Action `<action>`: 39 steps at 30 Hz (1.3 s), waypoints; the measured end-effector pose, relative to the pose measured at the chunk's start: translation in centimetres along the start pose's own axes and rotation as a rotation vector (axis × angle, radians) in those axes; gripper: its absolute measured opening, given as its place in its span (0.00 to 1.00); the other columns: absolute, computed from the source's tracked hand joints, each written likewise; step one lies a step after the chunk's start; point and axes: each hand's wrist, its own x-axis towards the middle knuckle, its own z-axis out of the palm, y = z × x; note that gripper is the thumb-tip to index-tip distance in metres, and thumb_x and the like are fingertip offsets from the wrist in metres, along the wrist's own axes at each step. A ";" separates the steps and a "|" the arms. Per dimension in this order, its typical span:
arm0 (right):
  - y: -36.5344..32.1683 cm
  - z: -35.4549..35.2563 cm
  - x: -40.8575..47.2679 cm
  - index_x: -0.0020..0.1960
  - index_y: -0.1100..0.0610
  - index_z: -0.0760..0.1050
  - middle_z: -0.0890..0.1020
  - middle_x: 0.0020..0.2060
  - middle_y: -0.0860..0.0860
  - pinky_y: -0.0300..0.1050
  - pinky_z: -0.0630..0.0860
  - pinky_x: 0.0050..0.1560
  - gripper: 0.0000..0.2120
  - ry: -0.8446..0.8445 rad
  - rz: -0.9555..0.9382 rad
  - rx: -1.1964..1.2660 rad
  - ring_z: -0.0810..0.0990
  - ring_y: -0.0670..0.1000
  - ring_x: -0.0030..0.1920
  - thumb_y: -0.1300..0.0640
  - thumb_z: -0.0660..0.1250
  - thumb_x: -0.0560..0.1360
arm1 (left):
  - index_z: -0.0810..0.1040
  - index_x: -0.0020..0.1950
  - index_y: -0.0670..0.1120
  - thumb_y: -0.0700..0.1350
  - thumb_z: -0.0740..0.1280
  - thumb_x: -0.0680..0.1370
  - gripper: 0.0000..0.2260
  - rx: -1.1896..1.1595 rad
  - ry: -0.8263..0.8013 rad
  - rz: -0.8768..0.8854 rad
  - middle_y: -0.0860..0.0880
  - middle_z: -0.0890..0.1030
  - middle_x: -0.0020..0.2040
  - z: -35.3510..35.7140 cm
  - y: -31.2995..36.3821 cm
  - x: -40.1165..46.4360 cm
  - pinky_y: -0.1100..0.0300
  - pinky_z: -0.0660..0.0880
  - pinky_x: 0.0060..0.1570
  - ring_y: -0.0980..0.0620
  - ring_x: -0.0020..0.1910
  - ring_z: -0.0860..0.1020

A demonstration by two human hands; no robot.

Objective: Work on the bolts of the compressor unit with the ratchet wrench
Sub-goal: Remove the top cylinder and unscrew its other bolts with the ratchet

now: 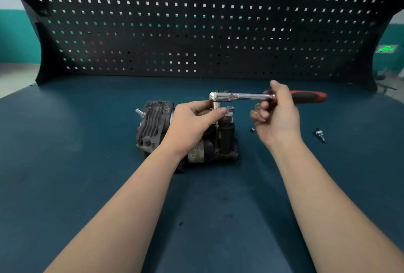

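A black pegboard [196, 28] stands behind a dark blue table [65, 163]. Near the table's middle sits the grey compressor [153, 126]. The left hand [192, 124] rests on top of it, thumb and fingers pinching the socket [216, 105] under the wrench head. The wrench [240, 96] lies level above the compressor, its red and black handle pointing right. The right hand [277, 115] holds that handle, fingers loosely curled around it. A small bit [320, 134] and a bolt [252, 130] lie to the right.
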 end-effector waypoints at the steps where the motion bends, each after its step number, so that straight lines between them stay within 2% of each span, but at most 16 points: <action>1: -0.1 0.4 -0.3 0.35 0.56 0.67 0.69 0.22 0.48 0.36 0.60 0.22 0.13 0.011 -0.056 -0.040 0.63 0.45 0.20 0.56 0.67 0.76 | 0.83 0.44 0.46 0.41 0.69 0.76 0.04 0.025 -0.009 -0.008 0.53 0.85 0.37 0.0 0.0 0.0 0.70 0.74 0.43 0.61 0.40 0.81; 5: -0.1 2.0 -2.9 0.32 0.51 0.68 0.71 0.22 0.44 0.38 0.67 0.28 0.14 -0.099 -0.618 -0.456 0.70 0.44 0.24 0.50 0.69 0.73 | 0.83 0.43 0.49 0.43 0.65 0.78 0.08 0.063 -0.047 -0.056 0.53 0.85 0.41 -0.4 0.1 0.3 0.61 0.76 0.53 0.59 0.45 0.81; 7: 0.6 2.2 -4.6 0.33 0.52 0.70 0.73 0.25 0.45 0.31 0.67 0.33 0.13 -0.265 -0.974 -0.711 0.71 0.42 0.27 0.52 0.70 0.72 | 0.82 0.42 0.48 0.39 0.66 0.77 0.08 0.067 -0.044 -0.022 0.56 0.84 0.37 -0.3 0.2 0.3 0.67 0.74 0.47 0.64 0.40 0.79; 10: 1.7 1.3 -5.6 0.31 0.64 0.71 0.71 0.26 0.52 0.31 0.61 0.34 0.12 -0.539 -1.322 -0.925 0.67 0.47 0.29 0.68 0.73 0.69 | 0.80 0.36 0.51 0.32 0.65 0.76 0.15 0.062 -0.059 0.009 0.60 0.80 0.30 -0.3 0.4 0.0 0.74 0.70 0.34 0.68 0.31 0.75; 12: 1.5 0.6 -5.1 0.33 0.60 0.71 0.70 0.28 0.48 0.29 0.62 0.34 0.11 -0.479 -1.296 -0.835 0.70 0.44 0.30 0.65 0.70 0.72 | 0.82 0.36 0.50 0.32 0.66 0.75 0.15 0.038 -0.064 0.018 0.57 0.81 0.31 -0.3 0.5 0.0 0.73 0.72 0.36 0.66 0.33 0.77; 14: 1.0 0.4 -4.6 0.35 0.49 0.68 0.69 0.27 0.45 0.34 0.67 0.33 0.11 -0.324 -1.074 -0.669 0.71 0.41 0.29 0.56 0.66 0.74 | 0.84 0.42 0.47 0.38 0.69 0.75 0.06 0.020 -0.059 -0.004 0.52 0.84 0.36 -0.2 0.4 0.0 0.69 0.75 0.41 0.61 0.38 0.80; 16: 0.6 0.3 -3.9 0.33 0.45 0.67 0.70 0.24 0.45 0.41 0.66 0.27 0.10 -0.282 -0.787 -0.490 0.70 0.48 0.24 0.53 0.64 0.72 | 0.84 0.43 0.46 0.41 0.70 0.74 0.03 -0.003 -0.040 -0.036 0.49 0.85 0.39 -0.2 0.4 0.0 0.65 0.77 0.45 0.57 0.41 0.82; 21: 0.3 -0.7 -0.3 0.33 0.56 0.68 0.69 0.21 0.49 0.35 0.59 0.21 0.12 -0.066 -0.080 0.022 0.64 0.45 0.19 0.57 0.65 0.73 | 0.85 0.43 0.47 0.41 0.71 0.73 0.03 -0.010 -0.036 -0.003 0.50 0.85 0.38 -0.2 0.2 -0.2 0.70 0.75 0.41 0.59 0.41 0.82; 23: 0.5 -1.2 0.6 0.34 0.56 0.69 0.69 0.21 0.48 0.35 0.59 0.20 0.13 -0.033 0.085 0.085 0.62 0.44 0.18 0.55 0.65 0.76 | 0.85 0.43 0.47 0.42 0.71 0.74 0.03 0.005 -0.035 0.009 0.50 0.85 0.39 -0.3 0.1 -0.2 0.69 0.75 0.42 0.58 0.42 0.82; 25: 0.6 -1.2 0.8 0.35 0.57 0.70 0.69 0.21 0.48 0.35 0.59 0.20 0.13 -0.021 0.124 0.095 0.62 0.43 0.19 0.54 0.65 0.77 | 0.85 0.43 0.47 0.44 0.70 0.75 0.05 0.025 -0.034 0.002 0.50 0.85 0.40 -0.3 0.1 -0.1 0.69 0.75 0.44 0.58 0.43 0.82; 28: 0.4 -0.1 0.0 0.34 0.57 0.72 0.70 0.21 0.49 0.36 0.60 0.22 0.13 0.001 -0.023 -0.012 0.63 0.44 0.19 0.55 0.66 0.77 | 0.85 0.45 0.49 0.46 0.66 0.78 0.08 0.031 -0.075 -0.055 0.50 0.85 0.44 -0.5 -0.2 0.2 0.66 0.76 0.48 0.57 0.47 0.82; 32: 0.5 1.3 -2.6 0.34 0.50 0.70 0.72 0.23 0.44 0.35 0.68 0.30 0.13 -0.128 -0.676 -0.482 0.71 0.43 0.25 0.47 0.68 0.73 | 0.83 0.45 0.48 0.47 0.65 0.78 0.08 0.029 -0.113 -0.094 0.48 0.85 0.46 -0.7 -0.4 0.6 0.55 0.76 0.55 0.52 0.50 0.82; 34: 0.8 1.4 -4.2 0.36 0.51 0.72 0.73 0.26 0.45 0.29 0.68 0.36 0.10 -0.362 -1.020 -0.696 0.73 0.39 0.30 0.53 0.69 0.74 | 0.83 0.40 0.50 0.47 0.65 0.77 0.09 0.043 -0.101 -0.048 0.54 0.85 0.40 -0.7 -0.3 0.5 0.66 0.76 0.46 0.60 0.42 0.81; 36: 1.3 1.1 -5.0 0.36 0.61 0.75 0.75 0.29 0.50 0.31 0.66 0.36 0.08 -0.585 -1.226 -0.861 0.71 0.44 0.31 0.67 0.73 0.69 | 0.83 0.35 0.55 0.42 0.65 0.76 0.13 0.097 -0.092 -0.003 0.60 0.82 0.33 -0.7 -0.2 0.4 0.74 0.71 0.35 0.67 0.34 0.77; 38: 1.2 0.7 -5.1 0.35 0.64 0.75 0.75 0.30 0.53 0.32 0.66 0.35 0.09 -0.621 -1.286 -0.916 0.70 0.47 0.31 0.71 0.74 0.67 | 0.83 0.35 0.56 0.36 0.65 0.75 0.17 0.088 -0.103 0.025 0.61 0.81 0.31 -0.8 -0.4 0.4 0.74 0.71 0.33 0.68 0.32 0.77; 39: 1.0 0.4 -4.9 0.35 0.61 0.75 0.75 0.30 0.49 0.30 0.66 0.36 0.09 -0.566 -1.244 -0.877 0.72 0.45 0.31 0.68 0.73 0.69 | 0.84 0.35 0.55 0.37 0.66 0.74 0.15 0.058 -0.111 0.025 0.60 0.81 0.32 -0.8 -0.5 0.4 0.73 0.72 0.35 0.67 0.33 0.77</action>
